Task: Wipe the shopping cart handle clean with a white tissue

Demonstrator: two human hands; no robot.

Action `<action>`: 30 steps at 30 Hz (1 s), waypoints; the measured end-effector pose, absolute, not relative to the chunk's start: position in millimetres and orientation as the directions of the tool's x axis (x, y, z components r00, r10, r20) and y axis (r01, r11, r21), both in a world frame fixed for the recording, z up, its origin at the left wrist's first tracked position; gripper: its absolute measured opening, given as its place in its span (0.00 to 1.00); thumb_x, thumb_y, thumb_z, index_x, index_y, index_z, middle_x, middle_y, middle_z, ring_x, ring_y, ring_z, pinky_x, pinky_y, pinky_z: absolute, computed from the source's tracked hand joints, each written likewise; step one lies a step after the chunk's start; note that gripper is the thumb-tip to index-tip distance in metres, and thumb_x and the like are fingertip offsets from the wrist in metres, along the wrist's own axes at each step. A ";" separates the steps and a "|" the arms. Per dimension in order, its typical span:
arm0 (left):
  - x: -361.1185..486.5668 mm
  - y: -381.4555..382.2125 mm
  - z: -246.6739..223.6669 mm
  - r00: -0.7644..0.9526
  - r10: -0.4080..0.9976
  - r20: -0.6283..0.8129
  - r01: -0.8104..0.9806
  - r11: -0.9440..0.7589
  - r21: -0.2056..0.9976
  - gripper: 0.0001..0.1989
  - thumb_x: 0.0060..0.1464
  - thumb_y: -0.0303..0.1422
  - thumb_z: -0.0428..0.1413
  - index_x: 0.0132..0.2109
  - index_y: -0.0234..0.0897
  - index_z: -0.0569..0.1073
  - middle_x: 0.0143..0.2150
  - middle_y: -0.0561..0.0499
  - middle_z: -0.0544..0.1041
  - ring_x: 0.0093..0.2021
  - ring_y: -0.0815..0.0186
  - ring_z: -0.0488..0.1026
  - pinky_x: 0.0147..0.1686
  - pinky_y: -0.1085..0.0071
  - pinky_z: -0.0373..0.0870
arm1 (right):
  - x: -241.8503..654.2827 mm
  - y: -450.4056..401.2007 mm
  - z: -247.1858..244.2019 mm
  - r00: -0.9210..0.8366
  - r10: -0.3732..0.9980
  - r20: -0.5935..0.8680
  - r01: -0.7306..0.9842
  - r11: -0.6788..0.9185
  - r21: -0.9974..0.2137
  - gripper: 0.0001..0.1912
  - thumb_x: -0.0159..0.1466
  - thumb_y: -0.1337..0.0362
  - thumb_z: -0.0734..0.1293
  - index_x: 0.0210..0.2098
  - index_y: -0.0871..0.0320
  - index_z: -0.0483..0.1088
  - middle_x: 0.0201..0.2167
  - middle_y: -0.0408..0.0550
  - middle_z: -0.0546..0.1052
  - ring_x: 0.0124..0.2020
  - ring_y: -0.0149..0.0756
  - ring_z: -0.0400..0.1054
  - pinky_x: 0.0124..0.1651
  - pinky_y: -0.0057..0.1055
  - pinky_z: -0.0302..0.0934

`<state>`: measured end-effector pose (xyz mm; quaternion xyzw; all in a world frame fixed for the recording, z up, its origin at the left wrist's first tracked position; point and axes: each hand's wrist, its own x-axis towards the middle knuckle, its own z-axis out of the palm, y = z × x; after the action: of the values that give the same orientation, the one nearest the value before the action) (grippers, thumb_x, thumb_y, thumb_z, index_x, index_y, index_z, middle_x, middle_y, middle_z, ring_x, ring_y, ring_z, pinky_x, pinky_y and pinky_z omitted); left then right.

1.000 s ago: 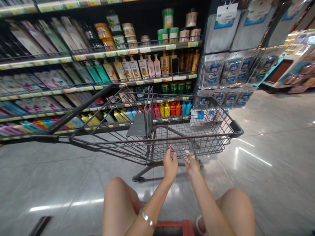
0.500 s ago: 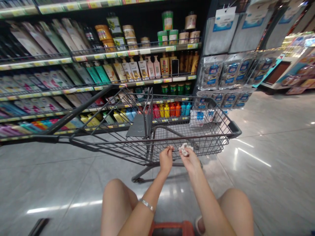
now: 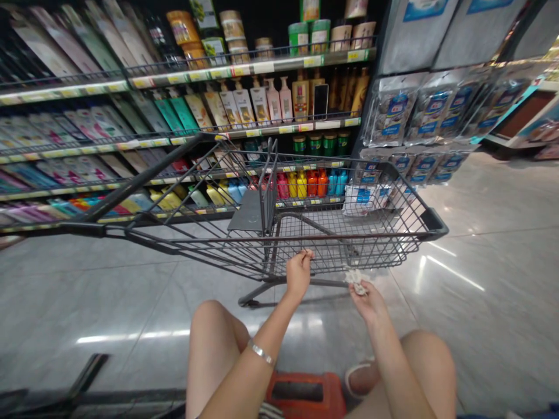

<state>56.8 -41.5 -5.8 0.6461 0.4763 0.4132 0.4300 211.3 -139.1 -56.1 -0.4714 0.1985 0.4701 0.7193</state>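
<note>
A dark wire shopping cart [image 3: 305, 238] stands in front of me, side on, its basket holding nothing that I can make out. My left hand [image 3: 299, 273] is closed at the near side of the basket, fingertips pinched together by the wires; anything between them is too small to name. To the right and a little lower, my right hand [image 3: 367, 299] grips a crumpled whitish wipe [image 3: 357, 280] between thumb and fingers, just below the basket's lower edge. The two hands are apart.
Shelves of bottles and jars [image 3: 262, 128] rise behind the cart, with a phone [image 3: 320, 102] upright on one. Packaged goods [image 3: 388, 113] hang at the right. Below me is a red stool [image 3: 335, 396], between my bare knees. Dark bars lie at the lower left.
My right hand has moved right and down with the wipe, away from my left hand. My left hand stays near the cart's side. The view has shifted slightly.
</note>
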 end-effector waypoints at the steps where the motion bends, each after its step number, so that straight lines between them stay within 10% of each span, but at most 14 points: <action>1: 57.0 -42.1 -5.2 0.205 0.971 0.123 0.260 -0.175 0.950 0.12 0.55 0.32 0.47 0.33 0.35 0.75 0.32 0.49 0.79 0.35 0.66 0.75 0.37 0.73 0.69 | 212.1 -137.2 -64.8 0.494 0.452 -0.743 -0.857 0.108 -0.504 0.09 0.50 0.78 0.61 0.27 0.59 0.64 0.26 0.41 0.72 0.26 0.26 0.68 0.25 0.22 0.67; 12: 56.9 -44.0 -4.0 0.217 0.967 0.133 0.291 -0.194 0.937 0.13 0.56 0.35 0.47 0.32 0.34 0.74 0.31 0.48 0.78 0.33 0.66 0.74 0.33 0.74 0.68 | 218.2 -82.9 -93.5 0.560 0.383 -0.735 -0.821 0.139 -0.554 0.13 0.48 0.81 0.59 0.21 0.57 0.56 0.14 0.31 0.63 0.15 0.21 0.59 0.20 0.16 0.61; 30: 56.7 -41.3 -6.4 0.230 0.961 0.151 0.275 -0.213 0.937 0.14 0.56 0.35 0.46 0.31 0.35 0.73 0.31 0.48 0.77 0.34 0.65 0.75 0.36 0.73 0.69 | 213.2 -87.1 -4.3 0.499 0.482 -0.720 -0.850 0.111 -0.515 0.13 0.52 0.82 0.60 0.25 0.57 0.61 0.21 0.36 0.69 0.20 0.24 0.65 0.22 0.24 0.69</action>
<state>56.7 -41.3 -6.4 0.6627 0.4665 0.4090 0.4194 213.2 -87.1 -4.3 -0.4803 0.1919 0.4622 0.7203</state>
